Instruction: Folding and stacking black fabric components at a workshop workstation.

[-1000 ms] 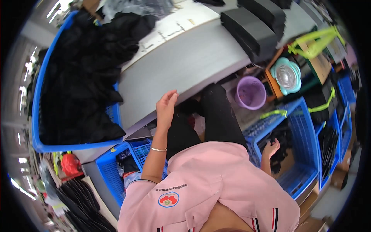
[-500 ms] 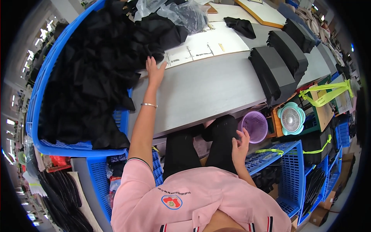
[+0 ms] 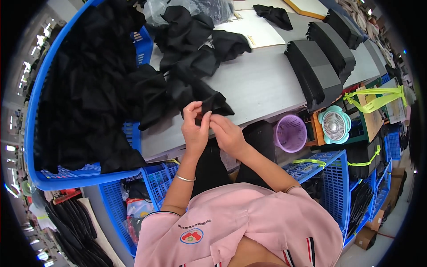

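My left hand (image 3: 194,127) and my right hand (image 3: 227,132) meet at the near edge of the grey table (image 3: 262,84). Both pinch the near end of a black cloth piece (image 3: 202,95) that trails across the table from a heap of black fabric (image 3: 84,89). That heap fills a big blue basket (image 3: 33,147) to my left. A thin bracelet sits on my left wrist.
Two grey stacks of folded pieces (image 3: 318,64) stand on the table's right side. White sheets (image 3: 255,29) and a clear bag lie at the back. Below the table are a purple bin (image 3: 290,132), a small fan (image 3: 334,125) and blue crates (image 3: 338,178).
My left hand has pulled back from the basket heap, dragging a black piece onto the table. My right hand rose from beside the purple bin and joined it on the cloth.
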Demonstrator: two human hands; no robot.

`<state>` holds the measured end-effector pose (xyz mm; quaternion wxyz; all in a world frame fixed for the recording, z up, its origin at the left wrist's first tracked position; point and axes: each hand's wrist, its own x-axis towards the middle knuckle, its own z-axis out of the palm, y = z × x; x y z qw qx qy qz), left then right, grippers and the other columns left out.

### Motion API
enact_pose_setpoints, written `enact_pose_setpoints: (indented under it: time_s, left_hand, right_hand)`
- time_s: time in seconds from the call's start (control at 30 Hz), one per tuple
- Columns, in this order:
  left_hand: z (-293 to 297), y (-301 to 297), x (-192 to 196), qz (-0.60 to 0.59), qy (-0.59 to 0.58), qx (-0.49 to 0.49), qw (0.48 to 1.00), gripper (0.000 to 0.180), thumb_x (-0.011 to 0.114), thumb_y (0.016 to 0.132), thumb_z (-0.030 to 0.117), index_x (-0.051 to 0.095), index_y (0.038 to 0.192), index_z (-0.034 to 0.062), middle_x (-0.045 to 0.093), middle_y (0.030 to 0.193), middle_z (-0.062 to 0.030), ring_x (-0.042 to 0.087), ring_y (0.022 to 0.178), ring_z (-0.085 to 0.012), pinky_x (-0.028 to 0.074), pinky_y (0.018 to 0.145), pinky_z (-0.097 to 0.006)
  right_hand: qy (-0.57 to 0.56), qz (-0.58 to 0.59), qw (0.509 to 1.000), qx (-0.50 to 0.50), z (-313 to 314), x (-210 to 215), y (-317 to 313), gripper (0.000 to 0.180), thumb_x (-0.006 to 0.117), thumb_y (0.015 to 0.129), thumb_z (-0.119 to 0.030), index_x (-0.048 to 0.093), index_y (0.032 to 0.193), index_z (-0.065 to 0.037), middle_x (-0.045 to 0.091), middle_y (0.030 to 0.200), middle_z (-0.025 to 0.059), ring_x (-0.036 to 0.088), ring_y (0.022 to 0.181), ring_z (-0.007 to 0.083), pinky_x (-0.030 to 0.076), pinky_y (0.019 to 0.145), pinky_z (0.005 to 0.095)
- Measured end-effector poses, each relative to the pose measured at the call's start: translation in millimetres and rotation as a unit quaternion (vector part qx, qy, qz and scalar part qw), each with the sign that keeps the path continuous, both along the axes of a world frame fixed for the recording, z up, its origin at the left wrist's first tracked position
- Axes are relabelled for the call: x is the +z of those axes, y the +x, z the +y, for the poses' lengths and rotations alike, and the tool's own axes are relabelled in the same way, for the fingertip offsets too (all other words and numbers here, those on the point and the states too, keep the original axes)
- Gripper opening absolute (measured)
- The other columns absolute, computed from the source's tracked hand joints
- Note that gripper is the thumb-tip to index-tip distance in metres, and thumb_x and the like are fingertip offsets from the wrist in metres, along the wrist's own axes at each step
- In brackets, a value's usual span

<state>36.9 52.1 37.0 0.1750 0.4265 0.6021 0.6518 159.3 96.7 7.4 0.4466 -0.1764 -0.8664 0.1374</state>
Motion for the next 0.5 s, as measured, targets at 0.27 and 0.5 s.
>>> enact_pose_setpoints:
  time_s: [0.27,0.5]
  left_hand:
    - [22,-105,-45,0.194,-0.078,0.066,0.976,0.023,0.061,0.085,-0.005,0.065,0.107,-0.0013,0.067,0.098,-0.0157,0.065,0.09,-0.0325,0.051,0.079,-0.036]
    - [12,-38,35,0.39,0.056,-0.004,0.919,0.017,0.061,0.074,-0.003,0.064,0.09,-0.0014,0.063,0.103,-0.0138,0.059,0.096,-0.0338,0.049,0.083,-0.041]
  right_hand:
    - [-0.071,-0.099,0.991,-0.048,-7,0,9,0.05,0.057,0.079,0.009,0.053,0.128,0.001,0.056,0.132,0.0166,0.064,0.109,0.0324,0.057,0.083,0.0375]
    - [-0.038,0.042,0.998,-0.026,-14,33,7,0.045,0.056,0.078,0.013,0.058,0.122,0.003,0.062,0.121,0.0179,0.065,0.102,0.0355,0.056,0.085,0.0385]
